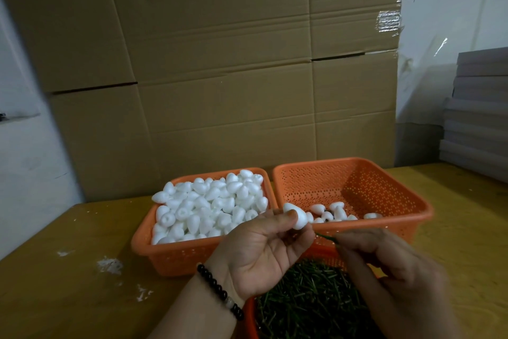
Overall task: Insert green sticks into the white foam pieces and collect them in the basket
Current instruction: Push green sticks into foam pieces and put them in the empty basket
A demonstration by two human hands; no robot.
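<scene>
You are early on: your left hand (pixel 264 253) pinches one white egg-shaped foam piece (pixel 297 218), your right hand (pixel 384 264) pinches a thin green stick (pixel 325 237) just short of it, few pieces lie in the right orange perforated plastic basket (pixel 412 201), and the left orange basket (pixel 143 242) is heaped.

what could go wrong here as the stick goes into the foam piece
The green stick is thin and the right hand pinches it near its end, so it may bend or enter off-centre. The foam piece sits only at the left hand fingertips, so a push could knock it loose.
</scene>
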